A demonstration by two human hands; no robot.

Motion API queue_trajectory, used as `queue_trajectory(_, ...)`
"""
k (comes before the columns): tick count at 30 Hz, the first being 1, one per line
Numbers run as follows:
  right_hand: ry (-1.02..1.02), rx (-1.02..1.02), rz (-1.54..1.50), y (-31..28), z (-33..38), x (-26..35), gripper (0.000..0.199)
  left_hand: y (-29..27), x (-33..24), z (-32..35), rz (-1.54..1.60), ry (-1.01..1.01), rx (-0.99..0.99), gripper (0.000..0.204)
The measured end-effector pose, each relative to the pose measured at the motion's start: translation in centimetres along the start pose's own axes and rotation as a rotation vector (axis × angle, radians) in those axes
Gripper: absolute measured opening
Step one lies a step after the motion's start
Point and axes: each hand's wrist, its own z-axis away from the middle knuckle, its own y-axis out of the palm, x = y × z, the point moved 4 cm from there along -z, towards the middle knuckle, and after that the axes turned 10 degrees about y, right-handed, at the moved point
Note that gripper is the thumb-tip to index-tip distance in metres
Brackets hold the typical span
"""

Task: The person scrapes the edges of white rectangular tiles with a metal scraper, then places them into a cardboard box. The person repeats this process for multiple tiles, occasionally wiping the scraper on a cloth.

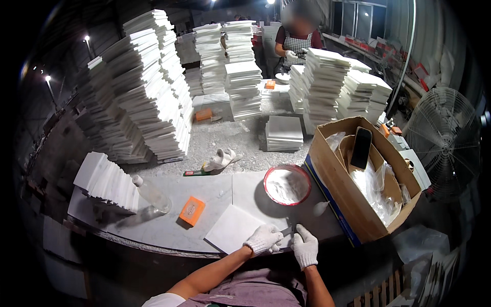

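My left hand [263, 239], in a white knitted glove, is closed over the right corner of a white square tile [234, 228] at the table's near edge. Just beside it is my right hand [306, 247], gloved too, its fingers pointing forward and drawn together. A small thin grey tool [288, 231] spans the gap between the fingertips of both hands; its exact kind is hard to make out. Beyond them stands a red-rimmed bowl [287, 185] of white paste or powder. A white bulb-shaped thing [320, 208] lies to its right.
An orange box [192, 211] and a clear bottle [152, 194] stand left, by a row of tiles [106, 180]. On the right, a cardboard box [368, 204] holds plastic bags and a phone [361, 148]. Tall tile stacks [148, 92] rise behind; a person [299, 43] stands at the far side.
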Motion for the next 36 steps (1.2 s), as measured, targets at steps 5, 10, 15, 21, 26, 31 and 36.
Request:
queue_trajectory(5,0.011,0.098,0.088,2.0,2.1,0.4,0.032,0.0,-0.4,0.5,0.101,-0.03,0.026,0.017)
queue_trajectory(10,0.097,-0.018,0.041,-0.4,0.6,1.4,0.033,-0.1,-0.6,0.2,-0.019,-0.002,0.018,0.014)
queue_trajectory(15,-0.165,0.029,0.219,0.9,1.6,0.9,0.03,0.0,1.5,-0.7,0.052,-0.033,0.035,0.017)
queue_trajectory(21,-0.065,0.035,0.143,0.6,2.3,0.7,0.032,0.3,0.1,-0.4,-0.023,-0.001,0.035,0.017)
queue_trajectory(26,-0.038,-0.019,0.157,-0.5,0.7,1.5,0.032,0.0,0.2,-0.4,-0.026,-0.033,0.006,0.018)
queue_trajectory(31,-0.051,0.052,0.218,0.5,2.4,0.9,0.032,0.0,0.4,-0.6,-0.019,-0.05,0.03,0.02)
queue_trajectory(36,0.033,0.041,0.1,0.1,2.1,0.5,0.032,-0.1,0.4,-0.7,-0.011,-0.06,0.014,0.02)
